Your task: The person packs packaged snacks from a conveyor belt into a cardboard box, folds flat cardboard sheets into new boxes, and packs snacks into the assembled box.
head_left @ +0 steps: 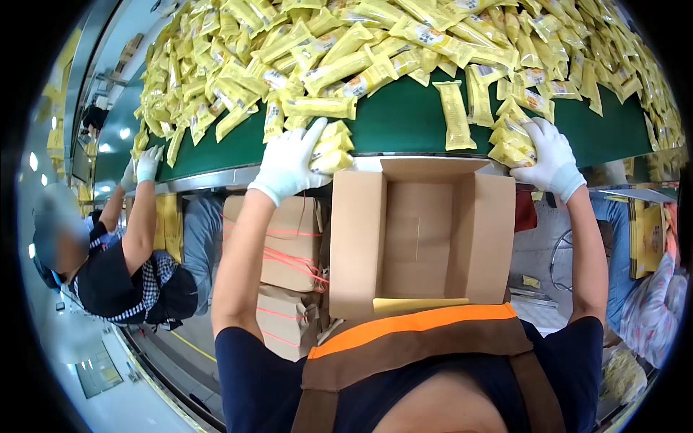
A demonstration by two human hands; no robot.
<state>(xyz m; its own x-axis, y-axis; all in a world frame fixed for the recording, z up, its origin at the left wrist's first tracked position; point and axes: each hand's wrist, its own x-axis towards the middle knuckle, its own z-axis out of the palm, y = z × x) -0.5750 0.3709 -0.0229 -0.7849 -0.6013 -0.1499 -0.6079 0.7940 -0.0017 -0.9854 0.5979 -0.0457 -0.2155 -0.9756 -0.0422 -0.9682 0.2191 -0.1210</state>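
- A bunch of yellow packets (334, 148) is held in the white-gloved left hand (289, 160), with the fingers and thumb closed around its side.
- A second bunch of packets (512, 136) is gripped in the right hand (550, 160), also gloved in white; how firmly the fingers are pressed cannot be told.
- Both bunches are held at the near edge of a green belt (404, 124), well apart.
- Between the forearms, a cardboard box (494, 238) is set with its flaps spread.
- Behind the hands, the belt is covered by a heap of packets (375, 43); a single packet (453, 115) is left nearer the edge.
- Cardboard bundles (273, 216), tied with pink string (296, 265), are stacked left of the box.
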